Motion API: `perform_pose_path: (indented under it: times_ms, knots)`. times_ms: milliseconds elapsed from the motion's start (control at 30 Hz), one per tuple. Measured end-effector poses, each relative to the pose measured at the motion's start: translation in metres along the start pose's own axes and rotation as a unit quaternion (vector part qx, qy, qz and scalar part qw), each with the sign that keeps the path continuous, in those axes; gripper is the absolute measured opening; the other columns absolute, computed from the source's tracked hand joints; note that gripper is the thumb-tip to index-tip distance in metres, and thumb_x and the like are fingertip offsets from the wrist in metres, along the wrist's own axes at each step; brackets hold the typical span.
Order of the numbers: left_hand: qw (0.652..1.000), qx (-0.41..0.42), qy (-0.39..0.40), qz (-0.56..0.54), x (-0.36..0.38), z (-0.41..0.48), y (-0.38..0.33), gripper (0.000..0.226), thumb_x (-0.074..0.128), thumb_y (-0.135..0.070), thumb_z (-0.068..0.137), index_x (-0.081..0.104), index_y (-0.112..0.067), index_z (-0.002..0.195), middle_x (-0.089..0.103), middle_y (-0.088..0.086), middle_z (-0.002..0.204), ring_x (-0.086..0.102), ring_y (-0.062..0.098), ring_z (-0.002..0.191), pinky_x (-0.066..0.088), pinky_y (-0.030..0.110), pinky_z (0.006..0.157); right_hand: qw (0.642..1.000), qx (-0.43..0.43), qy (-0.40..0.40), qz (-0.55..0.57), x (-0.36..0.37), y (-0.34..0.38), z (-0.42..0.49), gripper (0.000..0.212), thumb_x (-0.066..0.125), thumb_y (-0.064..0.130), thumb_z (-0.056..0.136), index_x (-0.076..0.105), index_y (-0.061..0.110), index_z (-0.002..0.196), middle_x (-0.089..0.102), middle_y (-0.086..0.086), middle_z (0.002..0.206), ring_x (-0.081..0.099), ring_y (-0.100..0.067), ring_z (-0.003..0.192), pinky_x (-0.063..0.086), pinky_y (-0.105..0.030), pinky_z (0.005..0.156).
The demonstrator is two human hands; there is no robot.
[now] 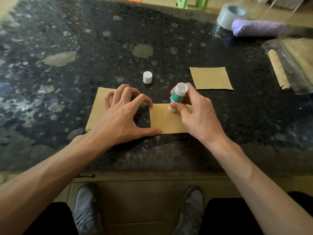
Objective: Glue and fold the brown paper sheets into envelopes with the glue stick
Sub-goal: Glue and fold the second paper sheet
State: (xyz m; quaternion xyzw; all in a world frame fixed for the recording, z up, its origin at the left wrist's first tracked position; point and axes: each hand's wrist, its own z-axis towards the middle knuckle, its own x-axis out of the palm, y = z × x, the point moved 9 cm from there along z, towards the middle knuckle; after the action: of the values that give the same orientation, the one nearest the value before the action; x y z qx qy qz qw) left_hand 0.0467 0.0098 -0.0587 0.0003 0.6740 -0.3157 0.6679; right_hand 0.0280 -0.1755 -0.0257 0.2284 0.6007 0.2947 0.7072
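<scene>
A brown paper sheet [166, 120] lies flat on the dark speckled table near its front edge. My right hand [196, 112] grips a green-and-white glue stick [177, 95], uncapped end up, its base touching the sheet's far edge. My left hand [123, 112] is spread, with thumb and forefinger pressing the sheet's left edge. Under that hand's fingers lies a small stack of brown paper sheets [98, 111]. The white cap [147, 77] stands upright behind the hands. A folded brown piece [210, 78] rests to the right.
At the back right are a roll of tape [227, 16], a purple folded bundle [257, 28] and a clear plastic bag with a spiral-bound brown pad [279, 70]. A green stool [192, 3] stands beyond the table. My feet show below the table's front edge [152, 173].
</scene>
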Motion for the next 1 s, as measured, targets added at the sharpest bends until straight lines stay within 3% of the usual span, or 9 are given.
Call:
perform_pose_path:
  times_ms: [300, 533, 667, 1000]
  knots:
    - [1.000, -0.002, 0.003, -0.001, 0.000, 0.000, 0.001, 0.084, 0.052, -0.099, 0.059, 0.052, -0.046, 0.123, 0.037, -0.011, 0.132, 0.018, 0.016, 0.146, 0.011, 0.046, 0.118, 1.000, -0.001, -0.007, -0.009, -0.005, -0.004, -0.001, 0.025, 0.070, 0.023, 0.099, 0.059, 0.018, 0.121, 0.069, 0.007, 0.113, 0.065, -0.007, 0.105, 0.053, -0.017, 0.090]
    - [1.000, -0.005, 0.001, 0.002, 0.000, 0.001, 0.001, 0.083, 0.053, -0.099, 0.058, 0.052, -0.047, 0.122, 0.037, -0.012, 0.131, 0.019, 0.016, 0.146, 0.013, 0.050, 0.119, 1.000, 0.007, -0.011, -0.023, -0.008, -0.010, -0.002, 0.027, 0.071, 0.025, 0.099, 0.059, 0.021, 0.123, 0.061, 0.017, 0.108, 0.061, 0.003, 0.095, 0.044, -0.001, 0.084]
    - [1.000, -0.005, -0.001, 0.001, 0.000, 0.001, 0.001, 0.082, 0.054, -0.099, 0.058, 0.053, -0.047, 0.122, 0.037, -0.012, 0.130, 0.020, 0.017, 0.146, 0.014, 0.050, 0.118, 0.999, 0.011, -0.014, -0.031, -0.010, -0.012, -0.002, 0.030, 0.071, 0.024, 0.098, 0.058, 0.018, 0.125, 0.059, 0.016, 0.112, 0.050, 0.007, 0.107, 0.040, 0.004, 0.082]
    - [1.000, -0.004, 0.001, 0.002, 0.000, 0.001, 0.001, 0.085, 0.051, -0.100, 0.058, 0.053, -0.045, 0.123, 0.037, -0.012, 0.132, 0.019, 0.016, 0.146, 0.013, 0.048, 0.119, 0.996, 0.006, -0.038, -0.075, -0.020, -0.012, -0.004, 0.035, 0.071, 0.039, 0.097, 0.057, 0.018, 0.122, 0.059, 0.013, 0.110, 0.056, -0.003, 0.099, 0.036, 0.000, 0.079]
